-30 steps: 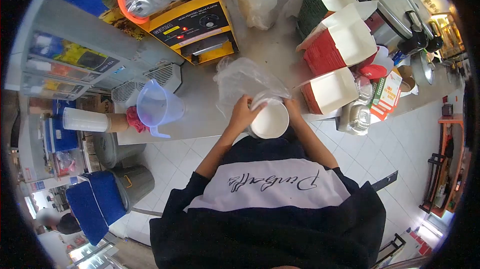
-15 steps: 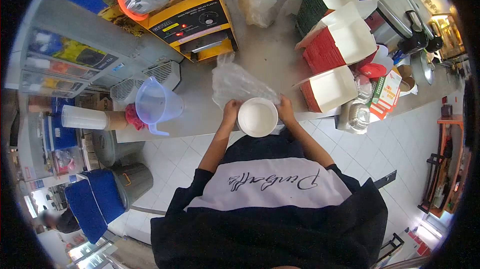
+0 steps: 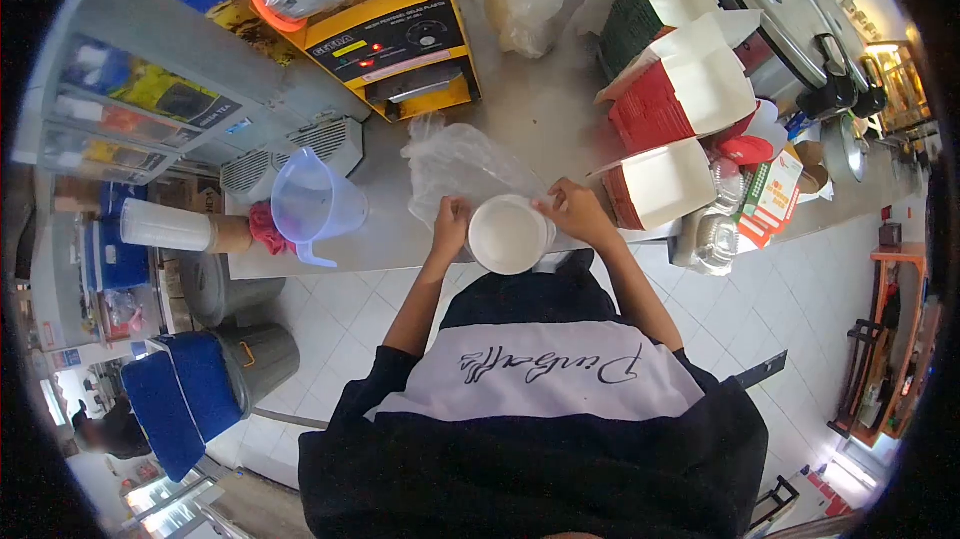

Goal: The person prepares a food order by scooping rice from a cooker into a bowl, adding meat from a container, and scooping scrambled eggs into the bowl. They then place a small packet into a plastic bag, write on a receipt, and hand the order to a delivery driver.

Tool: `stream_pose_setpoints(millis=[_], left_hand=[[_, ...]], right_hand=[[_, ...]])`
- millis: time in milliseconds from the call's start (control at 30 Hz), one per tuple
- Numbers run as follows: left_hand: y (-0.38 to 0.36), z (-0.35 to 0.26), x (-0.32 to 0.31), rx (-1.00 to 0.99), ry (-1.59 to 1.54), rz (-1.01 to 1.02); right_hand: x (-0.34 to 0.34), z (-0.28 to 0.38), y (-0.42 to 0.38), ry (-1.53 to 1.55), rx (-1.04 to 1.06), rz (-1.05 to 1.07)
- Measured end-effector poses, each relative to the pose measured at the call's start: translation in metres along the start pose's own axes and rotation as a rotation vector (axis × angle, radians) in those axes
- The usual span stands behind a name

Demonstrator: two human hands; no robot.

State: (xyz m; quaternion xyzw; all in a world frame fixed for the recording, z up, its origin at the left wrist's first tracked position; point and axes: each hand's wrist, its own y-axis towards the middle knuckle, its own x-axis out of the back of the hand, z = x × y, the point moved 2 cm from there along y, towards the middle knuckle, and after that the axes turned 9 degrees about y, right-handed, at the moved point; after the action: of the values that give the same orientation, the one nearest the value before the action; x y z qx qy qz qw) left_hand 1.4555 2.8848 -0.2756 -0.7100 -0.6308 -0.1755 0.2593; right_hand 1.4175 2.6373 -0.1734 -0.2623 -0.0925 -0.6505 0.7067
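A round white bowl (image 3: 508, 235), with what looks like a second rim under its right side, sits at the near counter edge in front of me. Behind it lies a crumpled clear plastic bag (image 3: 460, 167) that reaches to the bowl. Left of the bowl, my left hand (image 3: 452, 225) is closed, its fingers pinching the near edge of the bag. My right hand (image 3: 582, 213) is bent over the bowl's upper right rim, thumb and fingertips closed there. Exactly what lies between those fingertips is partly hidden.
A blue measuring jug (image 3: 318, 204) and a stack of white cups (image 3: 165, 226) stand left. A yellow cup sealer (image 3: 400, 49) is behind. Open red food boxes (image 3: 665, 189) and clear plastic containers (image 3: 712, 239) line the right. A grey bin (image 3: 265, 359) stands below left.
My right hand has lifted and turned over the bowl's right rim. My left hand has shifted slightly left, and the bowl and bag have moved a little left too.
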Motion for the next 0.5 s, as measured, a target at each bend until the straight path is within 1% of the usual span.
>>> stream_pose_setpoints(millis=[33, 100, 133, 200, 300, 400, 500], left_hand=[[0.001, -0.013, 0.004, 0.002, -0.156, -0.005], [-0.004, -0.051, 0.014, -0.416, 0.008, -0.093], [-0.007, -0.063, 0.015, -0.618, 0.101, -0.139], [-0.005, -0.063, 0.006, -0.711, 0.271, 0.035], [0.000, -0.071, 0.014, -0.490, 0.156, 0.256], [0.007, -0.056, 0.013, -0.349, -0.028, 0.385], [0.010, -0.036, 0.013, 0.254, -0.468, 0.516]], right_hand=[[-0.007, 0.000, 0.000, -0.060, 0.002, 0.031], [-0.029, -0.002, -0.002, -0.182, 0.022, 0.102], [-0.040, -0.004, -0.003, -0.206, 0.011, 0.090], [-0.061, -0.009, -0.002, -0.259, -0.007, 0.078], [-0.067, -0.024, 0.008, -0.244, -0.012, 0.154], [-0.059, -0.021, 0.008, -0.237, 0.120, 0.165], [-0.058, -0.014, 0.005, -0.176, 0.233, 0.122]])
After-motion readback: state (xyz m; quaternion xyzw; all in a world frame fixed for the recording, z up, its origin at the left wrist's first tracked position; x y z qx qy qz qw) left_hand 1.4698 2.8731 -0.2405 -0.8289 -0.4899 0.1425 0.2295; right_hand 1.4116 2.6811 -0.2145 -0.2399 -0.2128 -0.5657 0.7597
